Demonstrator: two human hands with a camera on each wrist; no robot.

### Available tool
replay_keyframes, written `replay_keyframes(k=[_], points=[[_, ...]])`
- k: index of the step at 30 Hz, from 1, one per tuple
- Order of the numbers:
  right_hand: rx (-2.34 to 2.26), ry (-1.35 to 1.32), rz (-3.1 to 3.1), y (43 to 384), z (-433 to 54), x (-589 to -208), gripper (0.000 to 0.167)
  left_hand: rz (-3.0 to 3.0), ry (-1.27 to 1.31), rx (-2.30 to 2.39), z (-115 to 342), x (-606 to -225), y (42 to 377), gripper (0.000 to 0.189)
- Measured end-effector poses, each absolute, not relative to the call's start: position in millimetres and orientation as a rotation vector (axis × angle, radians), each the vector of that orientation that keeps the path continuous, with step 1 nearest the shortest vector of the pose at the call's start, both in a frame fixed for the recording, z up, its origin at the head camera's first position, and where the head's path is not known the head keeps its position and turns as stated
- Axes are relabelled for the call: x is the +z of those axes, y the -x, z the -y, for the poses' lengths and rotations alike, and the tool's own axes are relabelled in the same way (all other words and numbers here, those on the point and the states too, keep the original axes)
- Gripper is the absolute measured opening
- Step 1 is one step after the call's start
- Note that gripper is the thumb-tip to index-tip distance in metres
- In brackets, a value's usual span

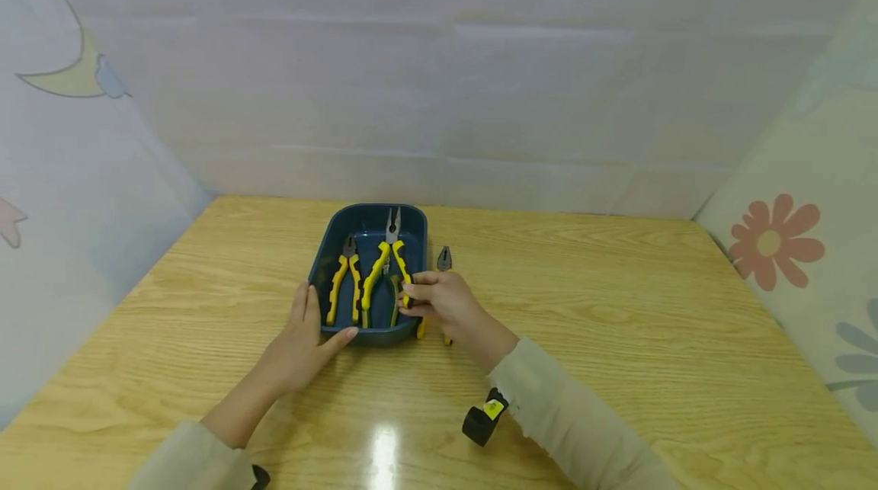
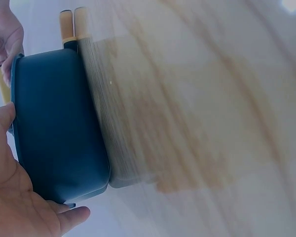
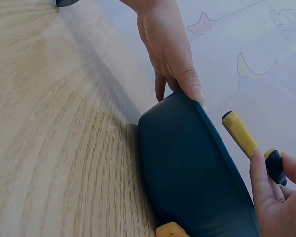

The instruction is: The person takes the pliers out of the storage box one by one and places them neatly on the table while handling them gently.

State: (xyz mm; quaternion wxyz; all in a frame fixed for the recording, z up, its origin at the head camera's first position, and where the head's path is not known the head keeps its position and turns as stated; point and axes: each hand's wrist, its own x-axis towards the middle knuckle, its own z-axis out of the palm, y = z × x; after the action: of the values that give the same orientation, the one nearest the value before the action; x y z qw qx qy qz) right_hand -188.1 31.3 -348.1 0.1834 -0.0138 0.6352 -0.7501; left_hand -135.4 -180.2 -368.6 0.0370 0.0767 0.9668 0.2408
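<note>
A dark blue tray (image 1: 384, 337) stands on the table, and my left hand (image 1: 298, 349) grips its near left corner, thumb on the front rim and fingers along the side. My right hand (image 1: 456, 307) pinches one handle of yellow-handled pliers (image 1: 376, 277) above the tray's right side. Their handles are spread and the jaws point away. Inside the tray at left lie other yellow-handled pliers (image 1: 350, 246). A tool with dark green handles (image 1: 395, 292) lies partly hidden under the held pliers. The right wrist view shows the held pliers' yellow handle (image 3: 240, 136) above the rim.
Another pair of pliers (image 1: 444, 258) lies on the table just right of the tray, partly covered by my right hand. The wooden table (image 1: 617, 307) extends to both sides. A pale wall covering (image 1: 439, 109) rises behind it, with printed side walls.
</note>
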Motion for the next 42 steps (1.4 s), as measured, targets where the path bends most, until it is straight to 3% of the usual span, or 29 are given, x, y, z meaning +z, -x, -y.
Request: replay_keyframes(k=[17,27,42], points=[[-2.203,0.073,-1.713,195.3,-57.4,-366.5,0.039,-2.960,-0.229,0.729,182.9,-371.1,134.5,0.097],[-2.163,0.018,-1.720,184.8,-64.4,-352.6,0.030,-2.974,-0.252,0.728,184.7,-372.1,133.8,0.096],[-2.168,-0.056,-1.769,182.8,-81.0,-360.0,0.033,-2.970,-0.241,0.724,185.5,-372.0,132.7,0.096]])
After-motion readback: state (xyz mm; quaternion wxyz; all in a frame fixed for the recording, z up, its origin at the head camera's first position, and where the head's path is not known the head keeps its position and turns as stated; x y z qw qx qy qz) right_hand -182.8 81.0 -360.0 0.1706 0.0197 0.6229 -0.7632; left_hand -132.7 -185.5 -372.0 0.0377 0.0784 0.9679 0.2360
